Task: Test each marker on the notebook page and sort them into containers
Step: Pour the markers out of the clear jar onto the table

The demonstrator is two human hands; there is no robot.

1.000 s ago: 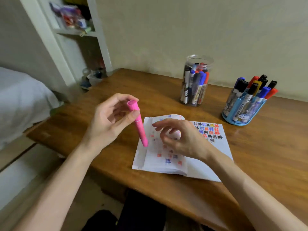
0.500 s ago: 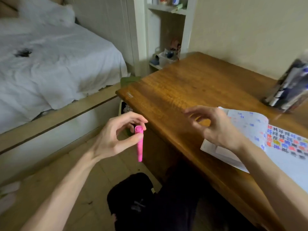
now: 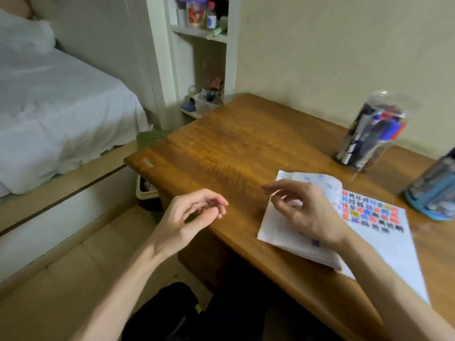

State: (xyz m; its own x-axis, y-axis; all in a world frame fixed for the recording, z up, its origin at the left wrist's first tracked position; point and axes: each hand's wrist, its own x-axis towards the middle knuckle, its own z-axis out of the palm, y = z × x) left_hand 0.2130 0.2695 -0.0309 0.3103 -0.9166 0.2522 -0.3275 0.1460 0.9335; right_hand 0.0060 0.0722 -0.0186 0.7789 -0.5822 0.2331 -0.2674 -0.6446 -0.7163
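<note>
My left hand (image 3: 189, 217) hovers off the table's left front edge, fingers loosely curled, holding nothing. My right hand (image 3: 302, 207) hangs over the left side of the white notebook (image 3: 384, 244), fingers relaxed and empty. Rows of coloured test marks cover the notebook's right page. A clear jar (image 3: 371, 134) full of markers stands at the back of the wooden table (image 3: 234, 148). A blue holder (image 3: 435, 190) with more markers sits at the right edge, partly cut off. No pink marker is in view.
A small bin (image 3: 147, 193) sits on the floor under the table's left corner. A bed (image 3: 49, 107) with white sheets lies to the left. Shelves (image 3: 202, 33) with small items stand behind the table corner. My dark-clothed lap is below.
The pink marker that my left hand held beside the table is gone from that hand and from view. The camera has swung slightly back to the right. My right hand stays over the notebook.
</note>
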